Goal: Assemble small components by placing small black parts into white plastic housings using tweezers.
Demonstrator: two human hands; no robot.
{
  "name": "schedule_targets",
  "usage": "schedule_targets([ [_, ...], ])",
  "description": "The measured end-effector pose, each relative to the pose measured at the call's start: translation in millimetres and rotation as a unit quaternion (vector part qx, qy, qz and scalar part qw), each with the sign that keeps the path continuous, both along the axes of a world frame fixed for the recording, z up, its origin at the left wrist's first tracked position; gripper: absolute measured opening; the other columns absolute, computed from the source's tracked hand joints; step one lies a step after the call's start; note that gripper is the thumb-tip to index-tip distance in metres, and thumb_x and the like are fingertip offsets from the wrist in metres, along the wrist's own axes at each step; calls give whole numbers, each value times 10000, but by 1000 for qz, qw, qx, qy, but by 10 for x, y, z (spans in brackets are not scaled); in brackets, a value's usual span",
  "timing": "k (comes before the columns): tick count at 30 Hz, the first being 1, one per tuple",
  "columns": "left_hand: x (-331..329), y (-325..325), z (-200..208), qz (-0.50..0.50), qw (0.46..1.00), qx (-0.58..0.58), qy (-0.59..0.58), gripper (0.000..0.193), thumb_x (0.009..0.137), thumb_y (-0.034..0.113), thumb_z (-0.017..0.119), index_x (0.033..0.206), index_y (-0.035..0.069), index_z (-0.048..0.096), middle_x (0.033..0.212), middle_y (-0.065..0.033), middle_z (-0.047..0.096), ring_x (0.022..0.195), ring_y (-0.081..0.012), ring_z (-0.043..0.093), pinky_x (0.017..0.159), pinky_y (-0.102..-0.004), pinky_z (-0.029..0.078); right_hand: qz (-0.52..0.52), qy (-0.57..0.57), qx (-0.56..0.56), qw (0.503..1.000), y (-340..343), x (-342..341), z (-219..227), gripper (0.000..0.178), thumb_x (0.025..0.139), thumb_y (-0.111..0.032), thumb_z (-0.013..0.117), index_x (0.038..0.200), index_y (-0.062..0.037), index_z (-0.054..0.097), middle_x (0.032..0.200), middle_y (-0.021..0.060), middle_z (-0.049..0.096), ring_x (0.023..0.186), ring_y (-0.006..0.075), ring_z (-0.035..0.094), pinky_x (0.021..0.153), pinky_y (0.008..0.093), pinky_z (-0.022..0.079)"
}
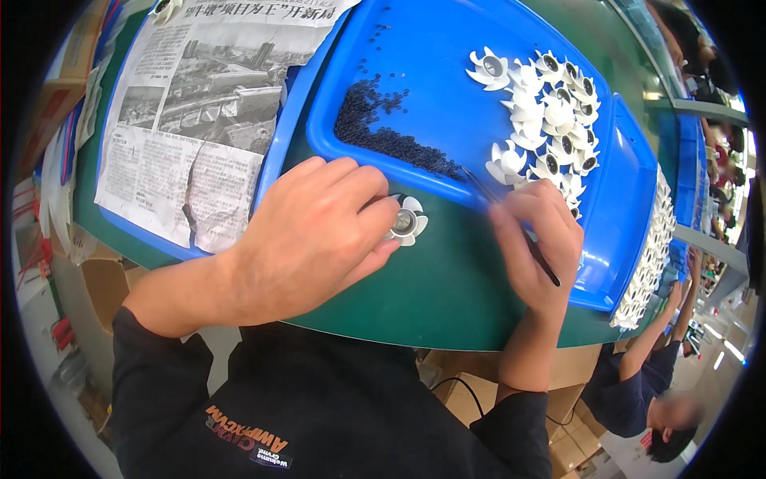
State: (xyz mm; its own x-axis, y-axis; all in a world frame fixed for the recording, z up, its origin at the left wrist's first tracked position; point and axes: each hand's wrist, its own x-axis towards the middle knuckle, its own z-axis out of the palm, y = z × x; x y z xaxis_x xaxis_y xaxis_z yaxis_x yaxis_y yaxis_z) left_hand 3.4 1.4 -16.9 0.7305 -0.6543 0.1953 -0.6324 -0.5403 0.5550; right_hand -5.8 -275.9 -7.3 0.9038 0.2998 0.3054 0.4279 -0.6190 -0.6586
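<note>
Between the fingers of my left hand [319, 227] is a small white fan impeller [407, 222], its blades showing past my fingertips and its round hub facing up. My right hand [541, 239] pinches dark tweezers [483, 188], whose tips reach over the near rim of a blue tray [447, 80]. Those tips are at the edge of a heap of small black rings [391, 144] in the tray's near left corner. Whether a ring is between the tips is too small to tell. More white impellers [558, 116] lie piled on the tray's right side.
A torn newspaper sheet [215, 96] covers another blue tray at the left. To the right, a blue tray [606, 215] stands beside a long row of white impellers [646, 247]. Another person [650, 391] sits at the far right. The green table's [447, 295] curved edge runs before me.
</note>
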Motion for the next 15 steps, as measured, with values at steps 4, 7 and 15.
schedule_targets([
  [4, 9, 25, 6, -7, 1000, 3, 7, 318, 793, 157, 891, 1036, 26, 734, 1018, -85, 664, 934, -277, 653, 802, -401, 496, 42, -44, 23, 998, 29, -100, 113, 183, 782, 79, 819, 874, -7, 686, 809, 107, 672, 716, 283, 613, 647, 377, 475],
  [7, 20, 14, 17, -12, 1000, 9, 7, 306, 799, 160, 889, 1028, 26, 738, 1010, -85, 662, 945, -282, 657, 819, -400, 507, 102, -28, 45, 993, 114, -211, 160, 233, 737, 43, 858, 886, -20, 691, 822, 92, 669, 726, 281, 614, 665, 390, 491],
  [15, 10, 17, -5, -7, 1000, 7, 3, 320, 781, 153, 903, 1025, 25, 740, 998, -86, 659, 941, -283, 660, 823, -411, 520, 154, -14, 9, 988, 234, -224, 83, 265, 737, 27, 872, 911, -40, 683, 832, 74, 665, 746, 280, 614, 697, 392, 494],
])
